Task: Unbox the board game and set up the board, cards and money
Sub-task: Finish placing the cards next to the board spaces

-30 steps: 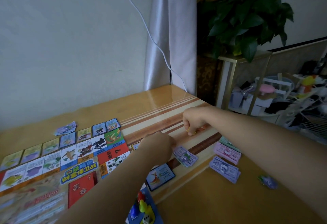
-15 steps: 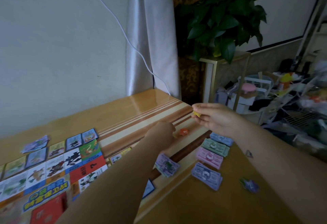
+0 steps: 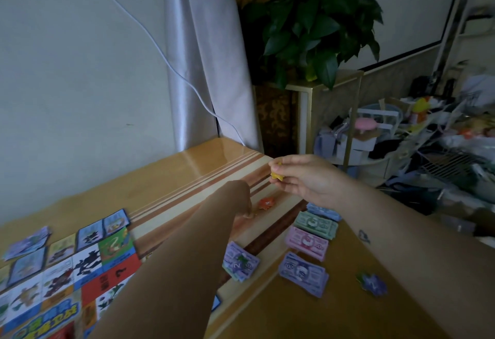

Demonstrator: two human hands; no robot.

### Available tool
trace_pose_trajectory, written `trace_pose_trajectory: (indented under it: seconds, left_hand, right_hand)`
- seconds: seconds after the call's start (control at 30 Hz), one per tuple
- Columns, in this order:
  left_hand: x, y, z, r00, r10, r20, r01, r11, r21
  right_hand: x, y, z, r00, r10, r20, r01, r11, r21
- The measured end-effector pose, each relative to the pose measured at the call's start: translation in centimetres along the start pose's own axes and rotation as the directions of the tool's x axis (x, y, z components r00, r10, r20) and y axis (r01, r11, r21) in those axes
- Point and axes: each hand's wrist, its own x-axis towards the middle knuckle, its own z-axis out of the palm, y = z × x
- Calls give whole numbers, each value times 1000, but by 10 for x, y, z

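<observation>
Far to the left of the fingers, the game board (image 3: 67,271) lies flat on the wooden surface (image 3: 187,175), its bright squares running off the lower left edge. A small fanned stack of cards (image 3: 28,242) sits by the board's far left side.

The left hand (image 3: 238,196) reaches out past the board's right corner, seen from behind. Its fingers (image 3: 247,211) are curled downward with the tips at the surface, and I cannot tell whether they hold anything. Just to the right of those fingertips an orange piece (image 3: 266,203) lies on the striped band of the surface, close to them but apart.

Above and slightly right of the orange piece, the right hand (image 3: 308,178) is lifted clear of the surface. Its fingers (image 3: 288,163) and thumb are clamped on a small yellow piece (image 3: 276,175), pinched at the tips.

The money lies in sorted stacks nearer the person than either hand's fingers. A purple stack (image 3: 241,261) lies below the left fingertips. Under the right wrist, in a row running towards the person, lie a blue stack (image 3: 322,211), a green stack (image 3: 316,227), a pink stack (image 3: 306,243) and a second purple stack (image 3: 302,274). A small blue-purple token (image 3: 372,283) lies alone to the right of that row, beside the right forearm.

Beyond the surface, a pale curtain (image 3: 198,57) hangs behind the left fingers and a leafy plant (image 3: 316,17) stands above the right ones.
</observation>
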Motion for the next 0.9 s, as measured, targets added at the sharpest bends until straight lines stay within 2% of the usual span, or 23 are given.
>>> trace_pose_trajectory:
  seconds: [0.23,0.37,0.47,0.63,0.77,0.9]
  left_hand:
    - [-2,7,-5,997,57,43,-61,993,102]
    - [-2,16,-8,997,10,76,-23,986,165]
    - [0,17,-8,997,-22,79,11,990,138]
    - [-3,8,-2,999,-38,37,38,999,14]
    - [-30,-2,-8,998,-44,-50,33,977,-209]
    - [-94,-27,-28,994,-55,-96,-8,828,-560]
  right_hand:
    - [0,-1,-5,1000,-17,-6,17,999,-32]
    - [1,-3,-5,1000,-29,-9,28,997,-67]
    - [2,-5,-4,999,-40,-12,39,995,-92]
    - [1,-6,-2,999,-32,-16,31,995,-97]
    - [-11,-6,6,1000,-11,17,12,998,-60]
    - [-36,-4,25,996,29,86,-32,999,35]
